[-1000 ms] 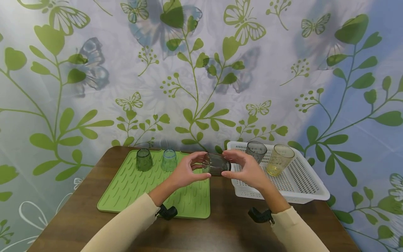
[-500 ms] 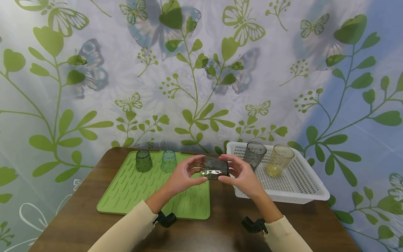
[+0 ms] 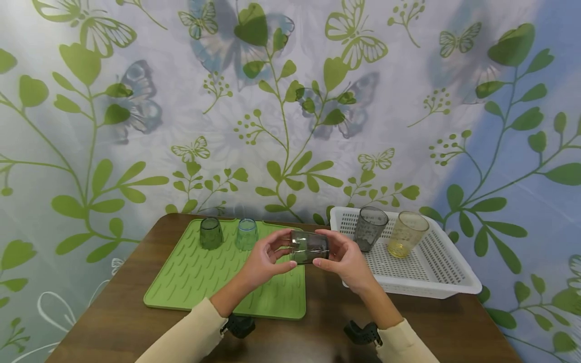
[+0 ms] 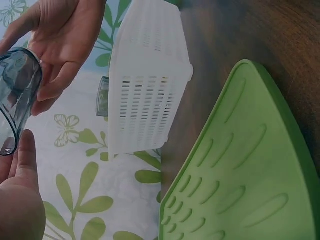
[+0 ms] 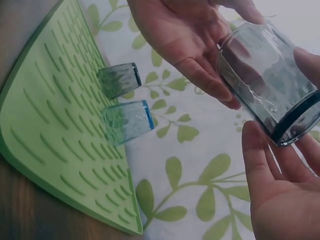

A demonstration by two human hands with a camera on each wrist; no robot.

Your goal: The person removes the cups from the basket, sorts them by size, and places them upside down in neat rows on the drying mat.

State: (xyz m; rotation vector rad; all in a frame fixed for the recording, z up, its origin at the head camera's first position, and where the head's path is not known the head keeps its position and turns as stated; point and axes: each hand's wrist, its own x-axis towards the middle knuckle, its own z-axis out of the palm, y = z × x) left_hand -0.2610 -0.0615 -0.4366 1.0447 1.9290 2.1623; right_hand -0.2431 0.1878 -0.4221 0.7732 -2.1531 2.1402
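Note:
A smoky grey drinking glass lies sideways in the air between my two hands. My left hand pinches its left end, thumb below and fingers above. At the opposite end, my right hand grips it the same way. In the right wrist view the clear grey glass shows a dark thick edge, with fingertips of both hands around it. A dark green glass and a light blue glass stand on the green drying mat to the left, behind my left hand.
On the right, a white perforated basket holds a tall grey glass and a tall yellow glass. Brown wooden table shows between mat and basket. A patterned curtain hangs right behind the table.
Both hands and the held glass have shifted slightly down and left, with the glass staying sideways. More of the tall grey glass in the basket now shows. The other glasses stay put.

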